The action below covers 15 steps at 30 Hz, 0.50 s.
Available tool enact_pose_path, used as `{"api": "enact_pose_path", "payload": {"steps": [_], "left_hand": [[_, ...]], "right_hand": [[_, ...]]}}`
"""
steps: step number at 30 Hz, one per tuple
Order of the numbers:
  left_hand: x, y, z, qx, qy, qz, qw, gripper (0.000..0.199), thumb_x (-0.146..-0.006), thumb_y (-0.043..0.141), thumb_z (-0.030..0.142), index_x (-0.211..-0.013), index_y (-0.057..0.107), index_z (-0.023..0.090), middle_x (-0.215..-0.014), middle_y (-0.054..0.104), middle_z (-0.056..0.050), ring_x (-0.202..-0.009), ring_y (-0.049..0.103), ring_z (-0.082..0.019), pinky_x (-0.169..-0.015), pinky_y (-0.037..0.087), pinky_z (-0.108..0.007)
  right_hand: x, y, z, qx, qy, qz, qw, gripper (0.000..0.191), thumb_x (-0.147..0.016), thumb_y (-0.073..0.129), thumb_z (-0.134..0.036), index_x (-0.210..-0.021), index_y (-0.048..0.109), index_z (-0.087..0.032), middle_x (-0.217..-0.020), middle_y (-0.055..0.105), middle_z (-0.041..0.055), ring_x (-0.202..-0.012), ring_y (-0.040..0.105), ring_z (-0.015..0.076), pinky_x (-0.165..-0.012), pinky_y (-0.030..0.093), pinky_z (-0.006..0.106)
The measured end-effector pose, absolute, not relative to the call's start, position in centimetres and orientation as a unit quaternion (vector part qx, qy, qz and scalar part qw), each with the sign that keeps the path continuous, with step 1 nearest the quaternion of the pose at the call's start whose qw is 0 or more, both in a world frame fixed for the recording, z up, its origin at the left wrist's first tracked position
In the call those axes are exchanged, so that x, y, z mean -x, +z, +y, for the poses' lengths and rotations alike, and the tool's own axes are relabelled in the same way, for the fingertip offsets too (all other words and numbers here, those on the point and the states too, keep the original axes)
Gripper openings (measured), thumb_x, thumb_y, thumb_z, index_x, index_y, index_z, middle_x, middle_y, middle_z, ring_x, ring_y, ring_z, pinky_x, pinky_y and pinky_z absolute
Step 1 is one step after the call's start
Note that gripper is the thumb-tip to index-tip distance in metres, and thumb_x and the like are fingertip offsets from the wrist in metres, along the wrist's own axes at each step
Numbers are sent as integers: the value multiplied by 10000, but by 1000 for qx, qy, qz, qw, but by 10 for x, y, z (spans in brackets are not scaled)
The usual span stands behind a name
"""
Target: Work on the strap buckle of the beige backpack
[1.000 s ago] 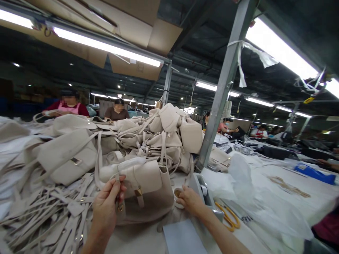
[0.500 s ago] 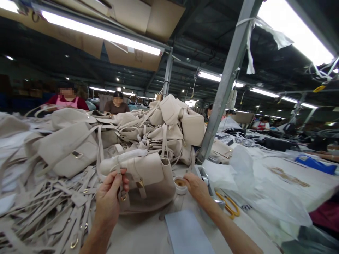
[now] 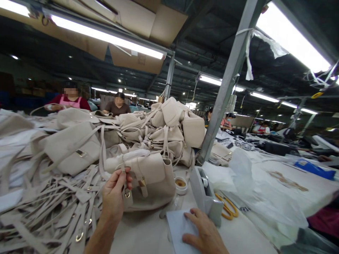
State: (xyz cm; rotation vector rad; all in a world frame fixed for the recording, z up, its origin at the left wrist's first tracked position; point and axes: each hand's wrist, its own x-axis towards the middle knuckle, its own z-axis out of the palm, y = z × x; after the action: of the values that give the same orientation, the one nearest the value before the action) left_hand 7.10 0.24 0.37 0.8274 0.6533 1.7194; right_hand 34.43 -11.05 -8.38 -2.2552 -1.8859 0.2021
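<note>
**Left hand (image 3: 116, 190) clamped on narrow strap (image 3: 123, 178), right hand (image 3: 205, 229) spread on pale sheet (image 3: 181, 225)**

Reading this off my head feed; landmark is the near bag (image 3: 157, 199), beige, sitting on the worktable (image 3: 143, 233) ahead of me.

Left: thumb and fingers together on the strap, at the near bag's left front. A gold buckle (image 3: 127, 194) shows just below my fingers. Can't tell whether that strap is sewn to the bag or loose.

Right: palm down, fingers apart, over the sheet, right of the near bag and closer to me. Fingertips look to be touching it; can't confirm any grip.

Near bag: flap side toward me, gold clasp (image 3: 142, 182) on the front, white wrapping (image 3: 132, 157) along its top.

Just right of the near bag: small round tub (image 3: 181, 185), tan stuff inside. Beyond that, a grey dispenser (image 3: 205, 192), then yellow-handled scissors (image 3: 227, 207). Clear plastic film (image 3: 261, 190) farther right.

Left of the near bag: heap of loose straps (image 3: 60, 211) with buckles, and another beige bag (image 3: 72, 150) lying above them.

Behind the near bag: big bag pile (image 3: 169, 123), slanted metal post (image 3: 225, 84) at its right edge. Two co-workers (image 3: 118, 106) sit past the pile, faces blurred.
</note>
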Motion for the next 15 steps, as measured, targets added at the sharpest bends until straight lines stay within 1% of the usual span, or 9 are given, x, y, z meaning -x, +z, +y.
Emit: {"api": "enact_pose_path", "payload": {"steps": [6, 9, 12, 13, 15], "left_hand": [[-71, 3, 3, -347, 720, 278, 533, 404, -600, 852, 449, -858, 716, 168, -587, 615, 40, -507, 506, -80, -480, 399, -167], [-71, 2, 5, -352, 718, 281, 532, 392, -609, 846, 437, -863, 716, 169, -595, 615, 42, -512, 508, -78, -484, 403, -165], [-72, 2, 5, -353, 718, 280, 531, 401, -603, 850, 448, -866, 720, 175, -594, 618, 42, -512, 510, -75, -480, 403, -155], [-72, 2, 5, -353, 719, 278, 530, 411, -598, 853, 460, -867, 722, 178, -594, 620, 42, -513, 512, -73, -478, 404, -150], [-70, 3, 4, -349, 716, 282, 534, 456, -558, 871, 492, -858, 727, 181, -587, 623, 43, -510, 511, -69, -474, 413, -138]], "right_hand": [[-352, -100, -110, 749, 49, -646, 141, 335, -838, 687, -296, -1170, 724, -279, -1395, 581, 138, -1293, 537, 312, -1072, 419, 443], [-348, -102, -110, 730, 17, -663, 166, 185, -879, 635, -214, -997, 763, -277, -1294, 648, 97, -1219, 582, 284, -1007, 451, 417], [-342, -102, -107, 716, -8, -675, 177, 199, -909, 572, -132, -867, 736, -235, -1128, 702, 58, -1080, 629, 226, -933, 458, 345], [-340, -103, -104, 715, -16, -678, 169, 208, -915, 555, -119, -857, 724, -226, -1071, 710, 52, -1033, 639, 218, -905, 461, 336], [-338, -108, -98, 716, -45, -683, 136, 216, -907, 536, -98, -860, 711, -216, -977, 716, 56, -949, 654, 233, -842, 470, 351]]}}
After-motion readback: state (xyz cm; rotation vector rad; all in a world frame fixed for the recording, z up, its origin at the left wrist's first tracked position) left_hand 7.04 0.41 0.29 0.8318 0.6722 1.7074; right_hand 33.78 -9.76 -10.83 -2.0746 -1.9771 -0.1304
